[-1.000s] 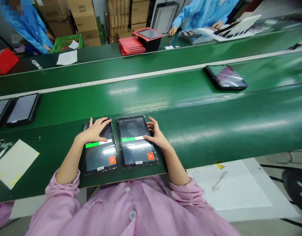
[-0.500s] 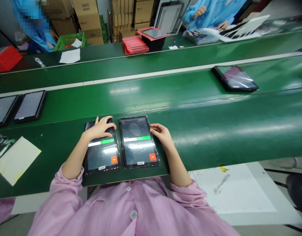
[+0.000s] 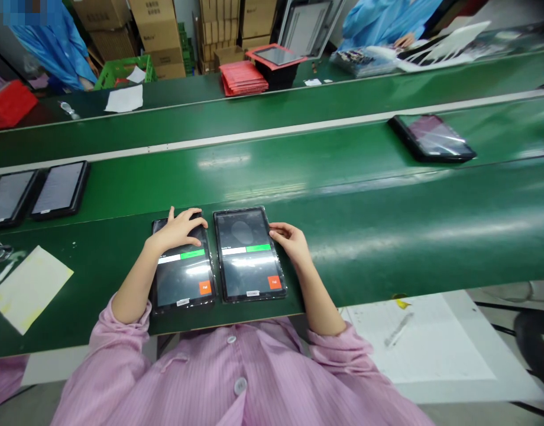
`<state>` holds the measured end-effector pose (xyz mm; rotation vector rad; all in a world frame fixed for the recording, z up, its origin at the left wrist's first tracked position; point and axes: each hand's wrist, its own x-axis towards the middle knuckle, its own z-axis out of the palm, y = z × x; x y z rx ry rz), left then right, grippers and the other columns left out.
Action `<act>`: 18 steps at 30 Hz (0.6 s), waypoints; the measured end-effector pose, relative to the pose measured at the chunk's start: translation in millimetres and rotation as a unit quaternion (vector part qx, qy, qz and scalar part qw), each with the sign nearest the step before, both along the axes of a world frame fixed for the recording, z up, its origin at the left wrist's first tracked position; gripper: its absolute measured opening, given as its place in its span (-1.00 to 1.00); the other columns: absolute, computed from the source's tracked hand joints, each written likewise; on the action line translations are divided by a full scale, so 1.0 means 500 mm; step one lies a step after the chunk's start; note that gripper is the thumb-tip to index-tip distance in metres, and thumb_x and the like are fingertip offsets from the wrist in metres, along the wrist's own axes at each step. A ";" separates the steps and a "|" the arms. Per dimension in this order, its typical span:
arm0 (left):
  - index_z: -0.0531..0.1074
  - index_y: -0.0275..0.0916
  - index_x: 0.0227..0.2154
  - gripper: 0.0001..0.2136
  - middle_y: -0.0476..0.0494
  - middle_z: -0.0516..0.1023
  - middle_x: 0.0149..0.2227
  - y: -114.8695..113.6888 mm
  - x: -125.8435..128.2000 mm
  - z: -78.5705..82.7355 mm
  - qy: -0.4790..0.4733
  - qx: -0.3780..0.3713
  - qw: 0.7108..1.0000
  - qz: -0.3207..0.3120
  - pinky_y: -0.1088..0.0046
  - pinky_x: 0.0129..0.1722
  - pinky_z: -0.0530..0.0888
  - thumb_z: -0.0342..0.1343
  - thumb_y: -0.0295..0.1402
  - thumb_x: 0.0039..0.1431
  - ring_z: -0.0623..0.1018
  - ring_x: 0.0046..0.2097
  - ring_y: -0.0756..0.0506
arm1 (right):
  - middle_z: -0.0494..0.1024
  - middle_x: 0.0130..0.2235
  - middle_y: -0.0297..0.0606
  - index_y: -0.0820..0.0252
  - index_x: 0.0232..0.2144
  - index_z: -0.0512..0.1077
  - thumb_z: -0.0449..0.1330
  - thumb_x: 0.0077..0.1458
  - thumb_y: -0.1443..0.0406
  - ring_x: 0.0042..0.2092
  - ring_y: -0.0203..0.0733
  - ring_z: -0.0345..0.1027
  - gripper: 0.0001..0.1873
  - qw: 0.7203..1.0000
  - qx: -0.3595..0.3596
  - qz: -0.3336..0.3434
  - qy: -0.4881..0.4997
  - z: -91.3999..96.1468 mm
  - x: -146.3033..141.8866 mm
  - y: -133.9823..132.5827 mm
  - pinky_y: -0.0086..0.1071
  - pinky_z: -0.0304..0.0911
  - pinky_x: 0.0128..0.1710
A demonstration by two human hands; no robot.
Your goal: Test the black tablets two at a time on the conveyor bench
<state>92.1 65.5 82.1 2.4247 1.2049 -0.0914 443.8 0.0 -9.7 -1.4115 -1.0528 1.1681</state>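
Head view: both hands barely shifted since half second ago. Left hand (image 3: 177, 232) spread flat on left tablet (image 3: 183, 275); right hand (image 3: 294, 242) loosely curled, fingertips at right tablet (image 3: 249, 260) edge (both tablets side by side on green table (image 3: 387, 236)).

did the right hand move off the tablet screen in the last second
Yes. The right hand slid rightward off the right tablet screen to its right edge.
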 end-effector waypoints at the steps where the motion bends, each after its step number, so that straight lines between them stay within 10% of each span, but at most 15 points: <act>1: 0.44 -0.01 0.00 -0.64 -0.24 0.21 0.32 0.002 -0.002 -0.001 -0.001 0.009 1.000 -0.001 -0.44 0.23 -0.34 0.27 -0.12 0.16 0.22 0.34 -0.38 | 0.66 -0.15 -0.12 0.16 -0.22 0.57 0.42 -0.14 0.11 -0.10 0.02 0.54 -0.59 1.000 0.006 0.004 0.002 -0.001 0.000 0.001 -0.11 0.42 0.01; 18: 0.49 -0.05 -0.07 -0.66 -0.21 0.31 0.22 0.020 0.004 0.001 0.004 0.031 0.999 -0.036 -0.34 0.28 -0.12 0.30 -0.10 0.11 0.37 0.22 -0.37 | 0.60 -0.17 -0.17 0.15 -0.15 0.53 0.32 -0.06 0.19 -0.15 -0.07 0.47 -0.63 0.999 0.029 0.012 -0.022 0.002 -0.005 0.002 -0.12 0.38 0.01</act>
